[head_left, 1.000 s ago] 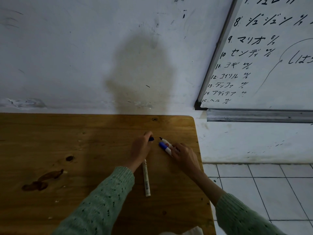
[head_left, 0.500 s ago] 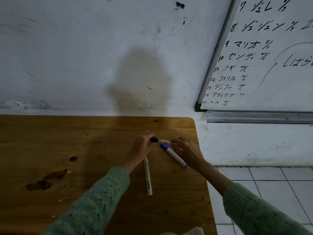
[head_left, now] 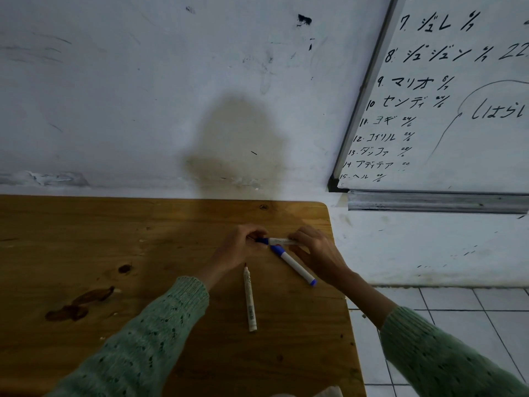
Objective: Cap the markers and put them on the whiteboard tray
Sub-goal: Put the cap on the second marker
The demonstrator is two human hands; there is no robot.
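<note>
both hands meet over the far right part of the wooden table [head_left: 114,239]. the left hand [head_left: 243,246] pinches a dark blue cap [head_left: 262,240] between its fingertips, and the right hand [head_left: 315,250] grips the white barrel of a marker [head_left: 282,241] held level between the two hands; the cap sits at the marker's left end (whether it is fully seated i cannot tell). just below them a second marker with a blue cap [head_left: 294,266] lies on the table, slanting down to the right, its capped end touching or nearly touching the held one. an uncapped marker with a reddish tip [head_left: 249,299] lies nearer, tip pointing away. the metal whiteboard tray [head_left: 429,202] runs under the whiteboard [head_left: 458,110] on the wall to the right, well apart from the hands.
</note>
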